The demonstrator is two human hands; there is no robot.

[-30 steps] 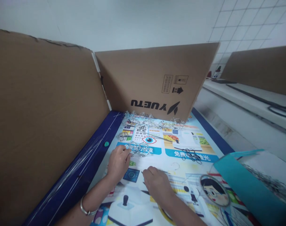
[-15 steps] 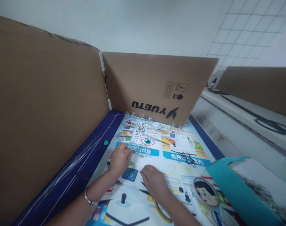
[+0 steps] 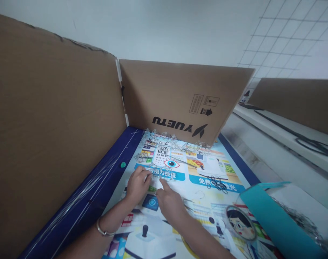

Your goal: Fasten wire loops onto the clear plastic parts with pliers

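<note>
My left hand [image 3: 138, 184] rests on the printed poster sheet, thumb and fingers pinched together at the edge of a small cluster of clear, shiny pieces [image 3: 166, 174]. What it pinches is too small to make out. Just to the right, my right hand [image 3: 171, 205] reaches toward the same cluster with its index finger stretched out and the other fingers curled. No held thing shows in it. Under my right forearm lies a tool with a yellow curved handle [image 3: 189, 248], mostly hidden. More clear pieces [image 3: 177, 143] lie in a loose row along the upright cardboard.
Cardboard panels stand at the left [image 3: 55, 126] and the back [image 3: 177, 93]. A tangle of black loops [image 3: 217, 184] lies right of centre. A round clear dish [image 3: 241, 223] sits beside a turquoise box [image 3: 279, 219] that holds many thin metallic pieces [image 3: 299, 216].
My right hand has moved up and slightly left, and its index finger now extends toward the clear cluster. My left hand stays pinched in nearly the same spot. The view has shifted slightly.
</note>
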